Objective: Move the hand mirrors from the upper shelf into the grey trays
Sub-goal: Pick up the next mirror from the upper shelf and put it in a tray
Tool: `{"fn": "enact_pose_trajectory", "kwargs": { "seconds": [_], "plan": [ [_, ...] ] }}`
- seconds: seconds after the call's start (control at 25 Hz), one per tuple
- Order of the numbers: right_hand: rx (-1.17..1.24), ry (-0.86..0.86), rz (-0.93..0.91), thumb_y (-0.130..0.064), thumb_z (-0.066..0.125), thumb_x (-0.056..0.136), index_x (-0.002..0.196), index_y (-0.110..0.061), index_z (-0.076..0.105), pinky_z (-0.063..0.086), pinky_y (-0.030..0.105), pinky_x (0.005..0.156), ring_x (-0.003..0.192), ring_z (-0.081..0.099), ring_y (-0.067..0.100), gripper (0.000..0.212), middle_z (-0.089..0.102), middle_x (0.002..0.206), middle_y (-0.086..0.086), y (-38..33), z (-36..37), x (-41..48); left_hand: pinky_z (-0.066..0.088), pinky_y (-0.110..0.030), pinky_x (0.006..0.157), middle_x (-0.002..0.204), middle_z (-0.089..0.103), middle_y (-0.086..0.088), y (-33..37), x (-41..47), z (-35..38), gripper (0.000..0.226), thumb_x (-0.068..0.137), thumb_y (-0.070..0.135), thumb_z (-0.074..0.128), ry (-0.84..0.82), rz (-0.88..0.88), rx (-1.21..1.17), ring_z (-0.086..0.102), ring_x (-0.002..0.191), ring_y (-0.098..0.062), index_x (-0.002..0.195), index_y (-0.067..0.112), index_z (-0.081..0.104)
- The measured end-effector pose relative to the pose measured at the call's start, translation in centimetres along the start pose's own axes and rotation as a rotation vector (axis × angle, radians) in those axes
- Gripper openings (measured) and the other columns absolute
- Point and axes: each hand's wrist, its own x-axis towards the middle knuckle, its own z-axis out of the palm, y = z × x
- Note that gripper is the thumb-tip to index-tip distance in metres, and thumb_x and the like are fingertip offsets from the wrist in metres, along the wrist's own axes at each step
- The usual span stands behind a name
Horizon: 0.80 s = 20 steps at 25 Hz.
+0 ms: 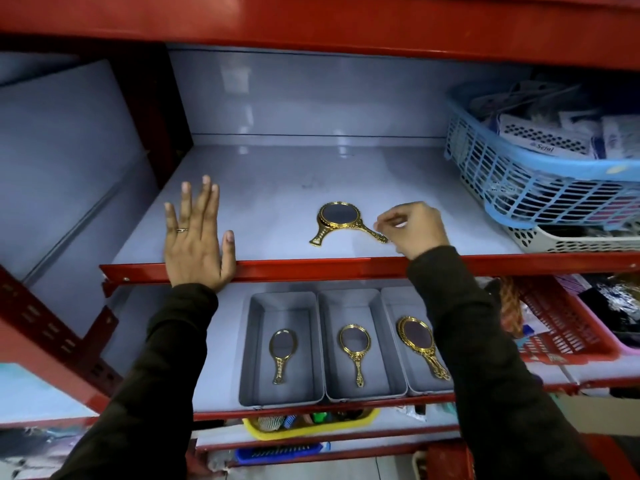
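Note:
On the upper shelf (242, 202) lie two gold-framed hand mirrors (339, 217), stacked, one handle pointing lower left and one pointing right. My right hand (414, 228) has its fingers curled and pinched on the tip of the right-pointing handle. My left hand (195, 237) rests flat on the shelf's red front edge, fingers spread, holding nothing. Below, three grey trays stand side by side: the left tray (252, 341), the middle tray (327, 341) and the right tray (391, 306), each holding a gold mirror. My right sleeve hides part of the right tray.
A blue mesh basket (519, 174) full of packets sits on a white basket (561, 242) at the right of the upper shelf. A red basket (568, 327) stands right of the trays. A yellow bin (304, 424) and a blue bin sit on lower shelves.

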Motion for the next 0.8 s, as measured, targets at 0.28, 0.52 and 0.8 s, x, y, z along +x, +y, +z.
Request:
{"fn": "enact_pose_trajectory", "kwargs": {
  "seconds": [0.28,0.52,0.8],
  "plan": [
    [-0.289,-0.073,0.184,-0.027,0.079,0.078,0.097,-0.01,0.078,0.059,0.037,0.086,0.092,0.07,0.028,0.026,0.076,0.1,0.009,0.3,4.0,3.3,-0.001,-0.043,0.124,0.162,0.019,-0.007,-0.1,0.1,0.0,0.069,0.092,0.037,0.022,-0.017,0.004,-0.011,0.011,0.151,-0.028,0.154,0.006,0.021],
    [0.494,-0.137,0.192,-0.016,0.089,0.067,0.09,-0.006,0.08,0.057,0.019,0.056,0.065,0.067,0.013,0.026,0.076,0.079,0.007,-1.9,-0.9,-2.0,0.003,-0.046,0.123,0.162,0.018,-0.009,-0.1,0.0,0.0,0.069,0.092,0.037,0.023,-0.024,0.002,-0.003,0.011,0.151,-0.028,0.154,0.006,0.02],
    [0.268,-0.906,0.373,-0.02,0.084,0.072,0.099,-0.009,0.078,0.054,0.017,0.057,0.057,0.063,0.004,0.03,0.077,0.076,-0.001,5.1,-0.1,-9.9,-0.001,-0.044,0.123,0.163,0.012,-0.007,-0.1,-0.1,0.1,0.07,0.092,0.038,0.023,-0.019,-0.012,-0.005,0.006,0.152,-0.026,0.155,0.008,0.016]
  ]
}}
